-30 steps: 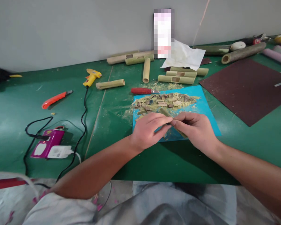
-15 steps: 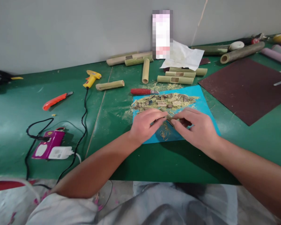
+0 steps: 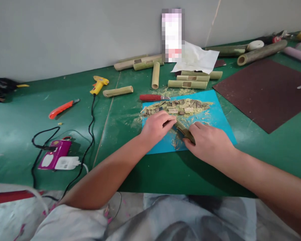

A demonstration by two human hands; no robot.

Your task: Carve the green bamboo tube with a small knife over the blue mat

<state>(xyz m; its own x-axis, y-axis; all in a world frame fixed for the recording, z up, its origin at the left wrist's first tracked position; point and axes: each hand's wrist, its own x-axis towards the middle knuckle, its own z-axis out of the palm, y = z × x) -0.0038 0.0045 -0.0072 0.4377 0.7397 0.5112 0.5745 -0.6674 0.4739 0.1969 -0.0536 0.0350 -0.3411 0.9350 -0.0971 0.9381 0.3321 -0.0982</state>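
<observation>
A short green bamboo tube (image 3: 182, 129) lies slantwise between my hands, over a blue sheet (image 3: 160, 145). My left hand (image 3: 158, 126) pinches its far left end with thumb and fingers. Around its near right end my right hand (image 3: 206, 139) is closed. An opening with a raised edge shows along the tube's side. Just beyond the hands, a heap of bamboo chips and shavings (image 3: 173, 110) covers the sheet's upper part. A red-handled knife (image 3: 150, 97) rests at the sheet's far edge.
Cut bamboo tubes (image 3: 188, 84) lie behind the sheet, some with square openings. To the left are a yellow glue gun (image 3: 99, 85), an orange utility knife (image 3: 62, 108) and a purple power strip (image 3: 54, 154) with cords. A dark brown sheet (image 3: 263, 93) lies right. A blurred phone (image 3: 172, 36) leans on the wall.
My right hand has shifted toward me and wrapped round the tube's near end, so more of the tube shows. My left hand has moved slightly left.
</observation>
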